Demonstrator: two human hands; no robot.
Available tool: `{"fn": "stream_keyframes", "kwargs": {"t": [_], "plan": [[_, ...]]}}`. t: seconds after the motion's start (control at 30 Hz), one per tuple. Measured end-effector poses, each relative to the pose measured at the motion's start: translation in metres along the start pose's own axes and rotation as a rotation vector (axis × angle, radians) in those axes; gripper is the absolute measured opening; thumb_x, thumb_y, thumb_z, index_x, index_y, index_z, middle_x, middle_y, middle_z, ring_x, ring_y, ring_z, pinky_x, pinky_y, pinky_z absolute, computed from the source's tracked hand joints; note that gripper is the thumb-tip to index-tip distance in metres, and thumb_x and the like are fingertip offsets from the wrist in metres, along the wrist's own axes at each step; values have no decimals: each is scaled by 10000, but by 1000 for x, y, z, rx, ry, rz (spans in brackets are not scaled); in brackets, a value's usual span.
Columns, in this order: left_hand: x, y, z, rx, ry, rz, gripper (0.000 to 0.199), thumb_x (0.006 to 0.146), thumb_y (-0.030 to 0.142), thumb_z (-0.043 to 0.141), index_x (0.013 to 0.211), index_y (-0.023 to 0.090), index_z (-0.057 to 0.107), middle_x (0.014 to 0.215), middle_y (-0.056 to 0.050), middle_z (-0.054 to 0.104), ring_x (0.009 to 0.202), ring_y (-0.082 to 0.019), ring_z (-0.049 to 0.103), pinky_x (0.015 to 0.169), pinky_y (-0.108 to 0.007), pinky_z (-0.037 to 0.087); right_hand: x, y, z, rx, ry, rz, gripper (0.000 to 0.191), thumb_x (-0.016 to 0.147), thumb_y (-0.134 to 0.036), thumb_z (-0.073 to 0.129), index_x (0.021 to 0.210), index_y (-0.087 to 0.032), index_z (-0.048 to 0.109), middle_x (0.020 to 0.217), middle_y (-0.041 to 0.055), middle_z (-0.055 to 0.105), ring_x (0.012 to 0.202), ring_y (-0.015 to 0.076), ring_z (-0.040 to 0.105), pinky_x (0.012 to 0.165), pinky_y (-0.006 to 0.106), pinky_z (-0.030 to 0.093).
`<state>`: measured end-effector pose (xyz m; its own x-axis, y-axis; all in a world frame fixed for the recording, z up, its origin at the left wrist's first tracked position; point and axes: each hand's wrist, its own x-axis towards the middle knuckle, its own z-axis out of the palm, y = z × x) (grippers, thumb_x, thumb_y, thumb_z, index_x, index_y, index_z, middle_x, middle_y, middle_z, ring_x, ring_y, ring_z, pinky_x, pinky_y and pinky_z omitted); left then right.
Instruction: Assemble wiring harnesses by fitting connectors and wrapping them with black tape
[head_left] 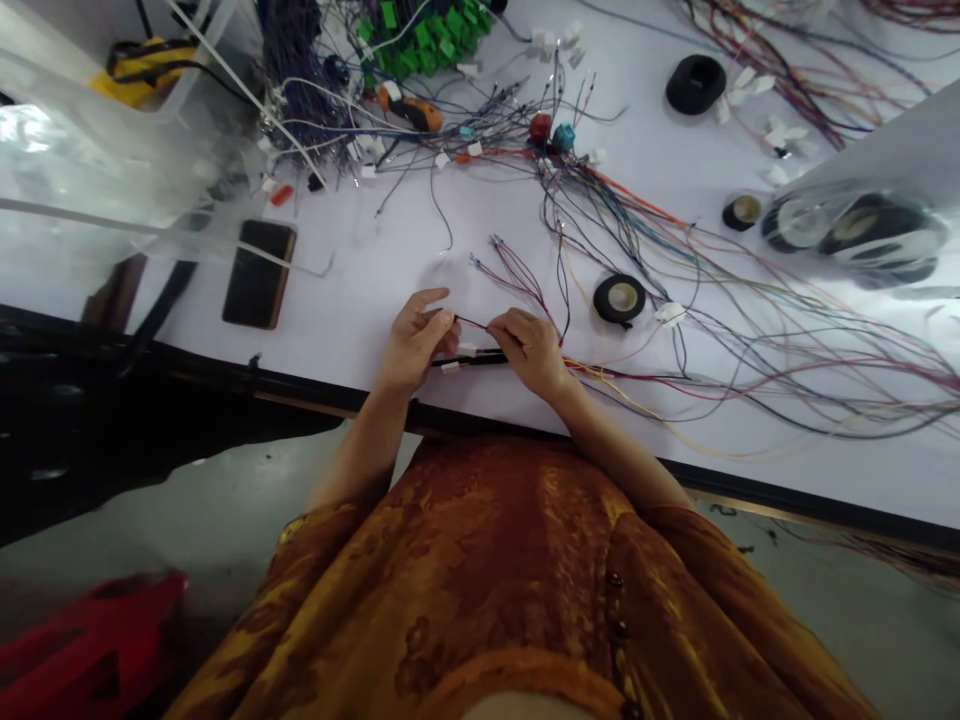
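Note:
Between my two hands runs a thin dark red wire (472, 322), stretched just above the table's front edge. My left hand (417, 340) pinches its left end, where a small dark tip shows at the thumb. Farther along, my right hand (531, 348) grips the same wire with closed fingers. Below them lie black-sleeved cables (489, 358) with small white connectors (450, 368). Loose wires with crimped metal ends (496, 242) fan out behind my right hand. To its right rests a roll of black tape (619, 299).
A phone (259, 275) lies at left, near a clear plastic bin (187, 100). At the back are green connectors (427, 38), an orange-handled tool (411, 108) and tangled wires. More tape rolls (696, 84) and a long wire bundle (810, 350) occupy the right side.

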<state>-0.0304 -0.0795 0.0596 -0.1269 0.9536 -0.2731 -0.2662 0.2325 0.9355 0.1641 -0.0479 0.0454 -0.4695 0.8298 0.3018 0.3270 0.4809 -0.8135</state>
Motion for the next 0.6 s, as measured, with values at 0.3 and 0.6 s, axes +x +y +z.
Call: {"fn": "stream_keyframes", "kwargs": {"t": [0.3,0.6], "plan": [[-7,-27,26,-111,110,-7,292,661,407,894,746,174,739,661,10,687,560,-82,635,552,-198,552,-7,0,-5,-53,68,-66,255,1034,-343,519,884,-213,679,830,22,671,782,138,644,733,277,516],[6,-23,24,151,233,239,288,675,409,856,691,161,712,690,-10,698,615,-126,687,586,-229,562,-13,81,-140,-577,199,455,192,909,-273,581,1066,-193,657,1132,136,644,1071,274,602,947,460,506]]}}
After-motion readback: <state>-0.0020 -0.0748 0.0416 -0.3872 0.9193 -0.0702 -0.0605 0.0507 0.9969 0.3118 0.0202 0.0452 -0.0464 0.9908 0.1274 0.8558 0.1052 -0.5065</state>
